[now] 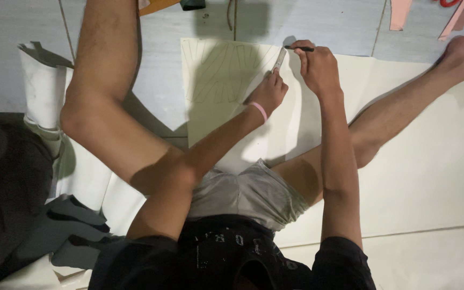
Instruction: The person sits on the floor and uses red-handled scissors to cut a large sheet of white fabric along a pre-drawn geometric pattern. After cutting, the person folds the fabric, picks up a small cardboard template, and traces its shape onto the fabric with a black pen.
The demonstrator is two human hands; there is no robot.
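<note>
I sit on the floor with my legs spread around a large cream sheet (425, 161). My left hand (268, 92), with a pink band on its wrist, presses a narrow pale ruler-like strip (279, 59) onto the sheet. My right hand (318, 64) grips a dark pen (299, 49) with its tip at the far end of the strip. Curved pencil outlines (218, 72) are drawn on the sheet to the left of my hands.
A roll of white sheet (41, 86) stands at the left beside my knee. Dark and grey cloth (65, 231) lies at lower left. Pink paper strips (401, 13) and something red (449, 2) lie on the grey tiles at the top right.
</note>
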